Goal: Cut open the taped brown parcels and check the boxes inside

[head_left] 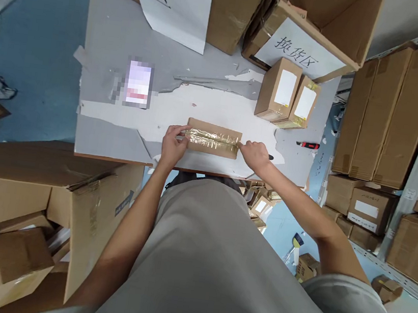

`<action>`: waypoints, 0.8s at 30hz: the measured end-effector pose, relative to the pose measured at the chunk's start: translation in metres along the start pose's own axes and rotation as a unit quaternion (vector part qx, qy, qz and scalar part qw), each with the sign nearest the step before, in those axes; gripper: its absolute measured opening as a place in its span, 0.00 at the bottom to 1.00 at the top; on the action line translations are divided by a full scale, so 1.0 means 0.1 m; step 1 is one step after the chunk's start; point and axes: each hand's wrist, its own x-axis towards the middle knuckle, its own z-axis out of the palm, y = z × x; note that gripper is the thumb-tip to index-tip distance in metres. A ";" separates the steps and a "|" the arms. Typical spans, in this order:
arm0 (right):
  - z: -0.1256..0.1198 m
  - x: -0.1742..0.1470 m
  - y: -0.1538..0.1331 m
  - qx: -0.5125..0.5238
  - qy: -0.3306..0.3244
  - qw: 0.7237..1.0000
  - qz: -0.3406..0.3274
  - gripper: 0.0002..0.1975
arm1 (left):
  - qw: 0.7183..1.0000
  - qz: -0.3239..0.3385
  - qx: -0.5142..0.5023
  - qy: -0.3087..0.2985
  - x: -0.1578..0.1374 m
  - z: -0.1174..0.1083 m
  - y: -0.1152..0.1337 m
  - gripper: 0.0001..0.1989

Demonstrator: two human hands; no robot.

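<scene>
A small cardboard box (pixel 213 148) lies flat near the front edge of the table, with shiny clear tape running along its middle seam. My left hand (pixel 174 144) grips the box's left end, fingers and thumb over its edge. At the right end, my right hand (pixel 254 155) is closed, its fingertips at the end of the taped seam. A dark, rounded tip (pixel 271 157) shows beyond that hand; the rest of this slim object is hidden, and its kind cannot be told. A red and black utility knife (pixel 308 145) lies on the table farther right.
Two small labelled boxes (pixel 279 91) stand behind on the right, before a large open carton (pixel 335 45). A pixelated bright rectangle (pixel 139 83) is at left on the table (pixel 103 137). An open carton of boxes (pixel 101 214) stands front left; shelves with cartons (pixel 384 113) line the right.
</scene>
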 end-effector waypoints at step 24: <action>1.02 -0.06 1.02 0.076 0.071 0.993 -0.063 0.27 | 0.974 -0.023 0.174 0.145 -0.11 0.47 0.24 0.19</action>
